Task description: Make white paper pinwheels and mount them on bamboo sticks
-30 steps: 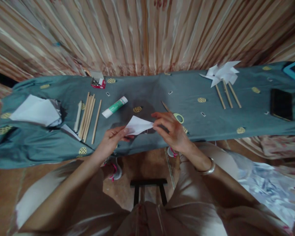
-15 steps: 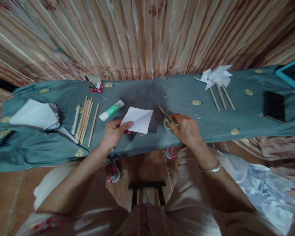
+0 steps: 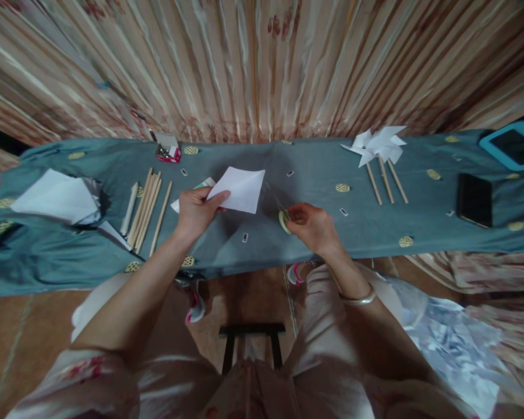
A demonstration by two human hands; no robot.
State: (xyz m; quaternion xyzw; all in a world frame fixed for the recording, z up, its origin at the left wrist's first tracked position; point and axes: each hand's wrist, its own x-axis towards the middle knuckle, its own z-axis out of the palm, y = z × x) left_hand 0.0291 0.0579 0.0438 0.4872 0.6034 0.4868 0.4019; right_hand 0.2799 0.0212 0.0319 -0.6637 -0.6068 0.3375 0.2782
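Between thumb and fingers, my left hand [image 3: 197, 212] pinches a square white sheet of paper [image 3: 240, 189] by its left corner, held above the cloth. My right hand [image 3: 312, 227] is closed around the light green handles of a pair of scissors [image 3: 284, 220]. The blades are blurred and point up and left toward the paper, apart from it. Behind my left hand lies a white and green glue stick [image 3: 206, 183], partly covered by the hand and paper. Several wooden sticks [image 3: 145, 209] lie left of that hand.
At the far left rests a stack of white paper [image 3: 55, 198]. A small red box [image 3: 168, 152] of metal bits stands at the back. White paper pinwheels [image 3: 378, 145] on sticks lie right, near a black phone [image 3: 475, 199] and a blue-framed tablet [image 3: 515, 145]. A curtain [image 3: 262, 70] hangs behind.
My left hand has raised the paper, partly covering the glue stick. My right hand has moved slightly left with the scissors, and their blades now blur with motion. The view has shifted slightly.
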